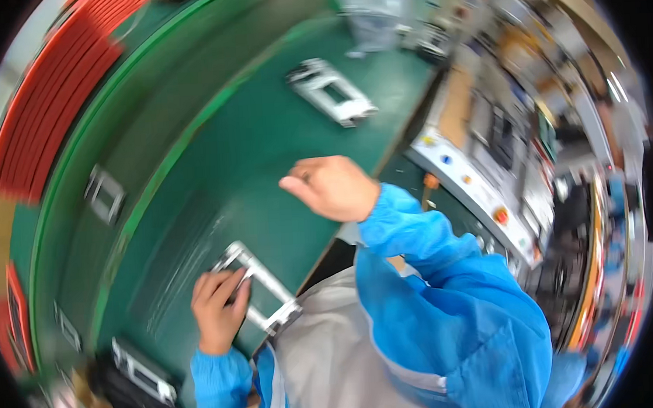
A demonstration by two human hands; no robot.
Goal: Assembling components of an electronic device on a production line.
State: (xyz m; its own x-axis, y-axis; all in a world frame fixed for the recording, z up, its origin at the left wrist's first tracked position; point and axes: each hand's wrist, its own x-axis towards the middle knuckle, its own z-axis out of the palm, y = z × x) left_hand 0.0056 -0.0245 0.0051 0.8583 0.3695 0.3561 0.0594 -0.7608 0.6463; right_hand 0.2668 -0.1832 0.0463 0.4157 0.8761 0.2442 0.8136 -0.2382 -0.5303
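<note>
In the head view, the left hand (220, 309) is at the near left, its thumb and bent fingers pinching the left side of a silver-white, open rectangular frame, metal-looking (271, 282). The frame lies slanted over the near edge of a smooth dark-green worktop (252, 186), its near end close to the person's grey-and-blue clothing (451, 323).

The right hand (333, 189) is above the worktop, to the right of that frame and well apart from it. Its thumb points left and its fingers curl under; whether they hold something I cannot tell.

Farther off on the worktop, beyond the right hand, lies a second silver-white rectangular frame with dark ends (353, 112), near a clear plastic bag (374, 17). To the left, past a bright-green raised edge (164, 168), a smaller-looking pale rectangular frame (114, 184) rests on a green strip. At the far left is a stack of red ribbed panels (55, 92). At the near left, another silver frame (145, 371) lies against something black. On the right is a machine with a white panel of coloured buttons (477, 196).
</note>
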